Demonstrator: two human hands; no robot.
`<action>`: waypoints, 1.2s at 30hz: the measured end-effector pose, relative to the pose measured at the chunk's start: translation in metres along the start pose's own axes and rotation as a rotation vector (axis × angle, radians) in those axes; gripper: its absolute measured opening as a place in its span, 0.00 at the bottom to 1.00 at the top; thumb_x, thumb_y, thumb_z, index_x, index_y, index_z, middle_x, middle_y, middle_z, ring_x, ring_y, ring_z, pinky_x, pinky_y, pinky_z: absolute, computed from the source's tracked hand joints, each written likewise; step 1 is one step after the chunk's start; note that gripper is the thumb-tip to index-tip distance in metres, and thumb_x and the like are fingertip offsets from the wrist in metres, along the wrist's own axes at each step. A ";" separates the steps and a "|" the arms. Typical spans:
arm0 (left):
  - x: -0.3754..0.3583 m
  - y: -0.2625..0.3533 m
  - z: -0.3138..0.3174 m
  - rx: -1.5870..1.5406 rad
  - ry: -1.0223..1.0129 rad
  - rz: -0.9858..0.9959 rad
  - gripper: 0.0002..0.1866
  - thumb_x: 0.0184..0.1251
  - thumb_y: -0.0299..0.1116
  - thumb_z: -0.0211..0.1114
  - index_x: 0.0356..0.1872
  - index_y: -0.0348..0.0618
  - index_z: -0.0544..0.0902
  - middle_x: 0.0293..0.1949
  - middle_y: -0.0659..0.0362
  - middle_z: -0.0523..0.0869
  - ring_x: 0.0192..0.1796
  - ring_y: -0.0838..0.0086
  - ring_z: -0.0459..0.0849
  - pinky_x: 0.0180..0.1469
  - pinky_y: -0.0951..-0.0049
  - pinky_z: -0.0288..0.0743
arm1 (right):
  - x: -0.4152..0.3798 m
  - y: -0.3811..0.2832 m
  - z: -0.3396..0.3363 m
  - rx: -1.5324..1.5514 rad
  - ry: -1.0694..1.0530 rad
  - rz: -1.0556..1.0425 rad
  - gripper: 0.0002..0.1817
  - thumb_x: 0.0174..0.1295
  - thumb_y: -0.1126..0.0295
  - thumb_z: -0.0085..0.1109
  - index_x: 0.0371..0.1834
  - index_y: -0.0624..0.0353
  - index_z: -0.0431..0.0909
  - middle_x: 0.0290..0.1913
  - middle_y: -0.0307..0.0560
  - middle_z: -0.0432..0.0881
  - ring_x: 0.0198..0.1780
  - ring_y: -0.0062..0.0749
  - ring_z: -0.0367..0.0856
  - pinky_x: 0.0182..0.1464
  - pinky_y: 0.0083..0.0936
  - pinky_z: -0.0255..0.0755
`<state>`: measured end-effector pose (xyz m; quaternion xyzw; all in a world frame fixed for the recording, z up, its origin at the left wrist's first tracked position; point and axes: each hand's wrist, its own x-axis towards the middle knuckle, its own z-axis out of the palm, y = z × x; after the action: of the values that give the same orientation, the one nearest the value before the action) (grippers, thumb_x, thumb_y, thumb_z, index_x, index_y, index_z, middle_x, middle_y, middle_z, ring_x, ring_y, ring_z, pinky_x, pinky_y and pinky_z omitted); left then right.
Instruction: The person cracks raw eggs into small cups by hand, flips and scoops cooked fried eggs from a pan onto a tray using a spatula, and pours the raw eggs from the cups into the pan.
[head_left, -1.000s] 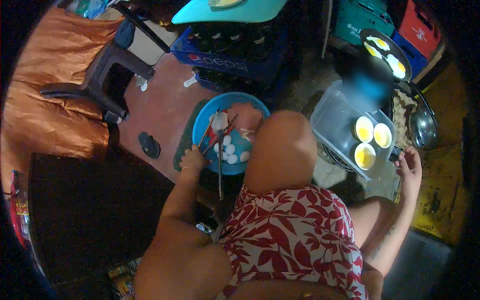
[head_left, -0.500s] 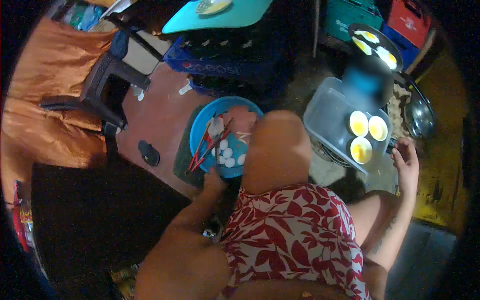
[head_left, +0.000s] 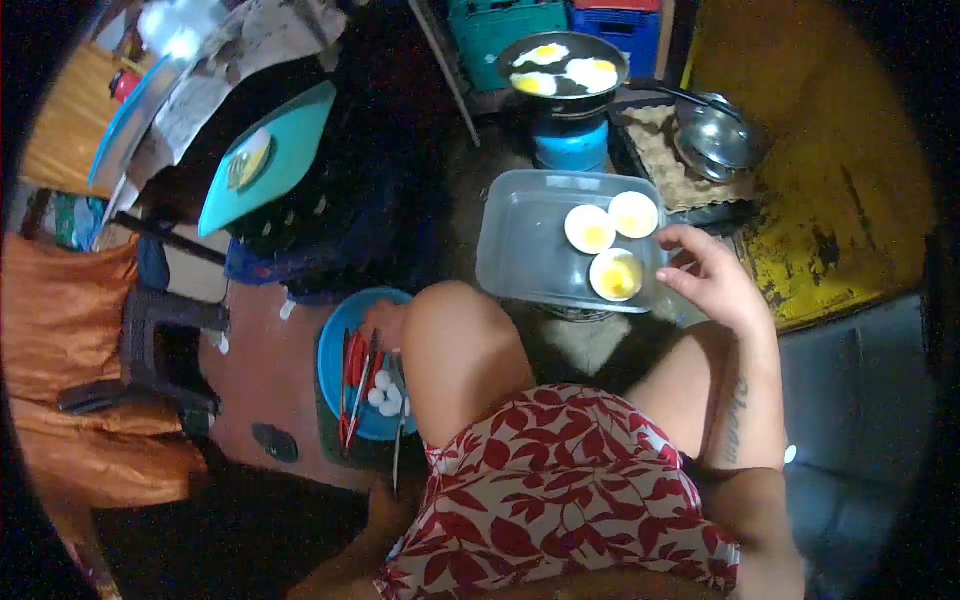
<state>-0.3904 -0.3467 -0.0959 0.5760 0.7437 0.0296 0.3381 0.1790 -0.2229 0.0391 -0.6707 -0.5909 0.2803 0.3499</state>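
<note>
My left hand point(head_left: 384, 512), dim at the lower left, is closed round a thin metal utensil point(head_left: 397, 455) that points up across the edge of a blue basin point(head_left: 326, 362). White eggs point(head_left: 383, 392) and red-handled tools point(head_left: 355, 365) lie in that basin. Near the right wall of a clear plastic container point(head_left: 520, 270), my right hand point(head_left: 672, 262) is open, thumb and fingers apart and holding nothing. Inside the container, three small white bowls point(head_left: 590, 230) hold yellow egg.
Behind the container, a black pan point(head_left: 565, 88) with fried eggs sits over a blue burner point(head_left: 572, 148). A metal lid or bowl point(head_left: 715, 140) lies on egg cartons point(head_left: 655, 150) at right. A turquoise tray point(head_left: 290, 165) holds a plate; a dark chair point(head_left: 165, 330) stands left.
The view has turned right, shifting the container and pan leftward. My right hand has come closer to the bowls. My left hand is farther from the basin, still with the utensil.
</note>
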 end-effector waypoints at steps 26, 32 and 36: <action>0.154 0.403 -0.091 -0.650 -0.236 0.657 0.18 0.65 0.25 0.61 0.56 0.38 0.75 0.36 0.58 0.79 0.26 0.78 0.78 0.25 0.76 0.72 | -0.007 0.016 -0.001 -0.182 -0.155 -0.082 0.25 0.58 0.62 0.70 0.57 0.59 0.77 0.49 0.57 0.82 0.49 0.46 0.82 0.53 0.37 0.76; 0.212 0.460 -0.059 -0.368 -0.112 0.705 0.16 0.65 0.26 0.63 0.53 0.35 0.76 0.31 0.60 0.80 0.22 0.78 0.77 0.21 0.75 0.69 | 0.002 0.027 -0.001 -0.203 -0.194 -0.073 0.25 0.58 0.61 0.70 0.57 0.59 0.77 0.49 0.58 0.82 0.52 0.49 0.81 0.55 0.38 0.75; 0.209 0.493 -0.054 -0.388 -0.134 0.649 0.13 0.65 0.26 0.62 0.50 0.35 0.76 0.30 0.59 0.80 0.21 0.78 0.77 0.20 0.75 0.69 | 0.007 0.030 -0.002 -0.212 -0.226 -0.104 0.27 0.57 0.59 0.68 0.57 0.61 0.77 0.52 0.61 0.82 0.55 0.54 0.80 0.60 0.40 0.73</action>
<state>-0.0292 0.0203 0.0615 0.7074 0.4794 0.2378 0.4618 0.1993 -0.2177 0.0161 -0.6367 -0.6867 0.2713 0.2224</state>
